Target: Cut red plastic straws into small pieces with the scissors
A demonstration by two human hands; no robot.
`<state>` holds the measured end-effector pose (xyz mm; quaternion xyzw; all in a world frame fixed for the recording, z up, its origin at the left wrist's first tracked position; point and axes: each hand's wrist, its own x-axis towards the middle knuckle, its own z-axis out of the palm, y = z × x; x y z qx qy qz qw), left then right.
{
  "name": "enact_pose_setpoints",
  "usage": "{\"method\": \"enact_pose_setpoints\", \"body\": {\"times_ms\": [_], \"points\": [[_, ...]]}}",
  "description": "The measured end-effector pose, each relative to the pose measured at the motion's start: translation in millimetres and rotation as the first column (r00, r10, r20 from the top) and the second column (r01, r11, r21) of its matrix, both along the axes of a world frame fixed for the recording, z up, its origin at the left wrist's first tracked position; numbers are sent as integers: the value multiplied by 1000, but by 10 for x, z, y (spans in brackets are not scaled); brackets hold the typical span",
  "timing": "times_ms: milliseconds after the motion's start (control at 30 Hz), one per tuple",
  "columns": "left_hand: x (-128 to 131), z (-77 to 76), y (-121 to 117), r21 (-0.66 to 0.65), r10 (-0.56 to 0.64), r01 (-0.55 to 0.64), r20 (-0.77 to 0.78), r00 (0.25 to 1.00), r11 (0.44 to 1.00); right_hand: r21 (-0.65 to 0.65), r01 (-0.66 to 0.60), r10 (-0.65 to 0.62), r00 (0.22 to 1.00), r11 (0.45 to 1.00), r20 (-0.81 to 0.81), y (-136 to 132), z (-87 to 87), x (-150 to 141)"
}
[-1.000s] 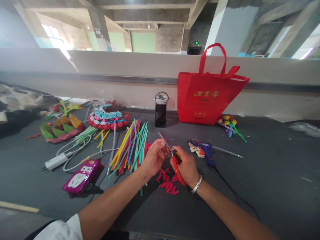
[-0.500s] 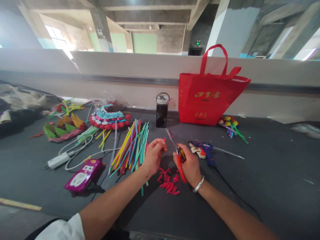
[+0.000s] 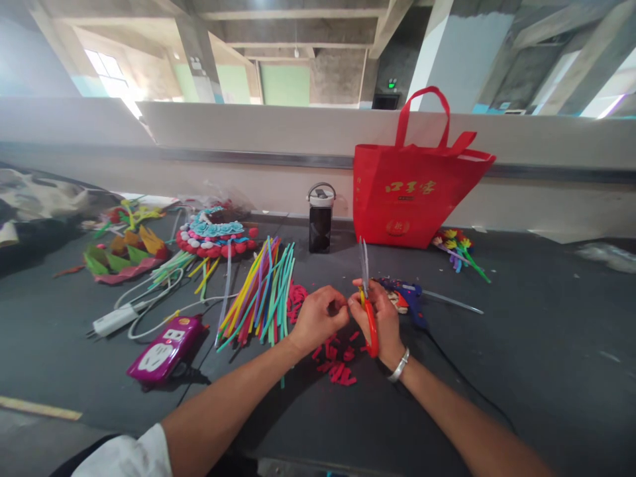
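Note:
My right hand [image 3: 380, 321] is closed around the orange handle of a pair of scissors [image 3: 369, 311], whose blades point up and away from me. Close beside it, my left hand [image 3: 320, 319] is pinched, thumb against fingers; what it holds, if anything, is too small to make out. Small cut red strips [image 3: 340, 371] lie scattered on the table below both hands. More red pieces [image 3: 297, 298] sit in a heap just behind my left wrist, next to a bundle of coloured pipe cleaners [image 3: 258, 291].
A blue glue gun [image 3: 410, 295] lies right of my hands, its cord trailing forward. Behind stand a black bottle [image 3: 320, 228] and a red bag [image 3: 417, 192]. At left are a purple power strip [image 3: 166, 351], a white plug [image 3: 114, 320] and flower crafts [image 3: 213, 232].
The scissors have swung from pointing left to upright and moved right with my right hand. My left hand, which showed a red bit at its fingertips, has shifted right, close to the right hand.

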<state>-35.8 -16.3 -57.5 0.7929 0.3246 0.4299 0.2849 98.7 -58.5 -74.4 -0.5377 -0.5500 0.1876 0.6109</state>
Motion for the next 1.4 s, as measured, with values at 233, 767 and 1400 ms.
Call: {"method": "enact_pose_setpoints", "body": {"times_ms": [233,767,1400], "points": [[-8,3,55,-160,120,-110,54,991,981,-83,194,-200,978,977,-62,86,116,193],[-1,-6,25,-67,60,-57,30,998,996,-24,8,-9,1000,1000,-19,30,28,68],[5,16,24,-509,39,126,301,953,852,3,-9,9,996,1000,89,-5,31,60]]}}
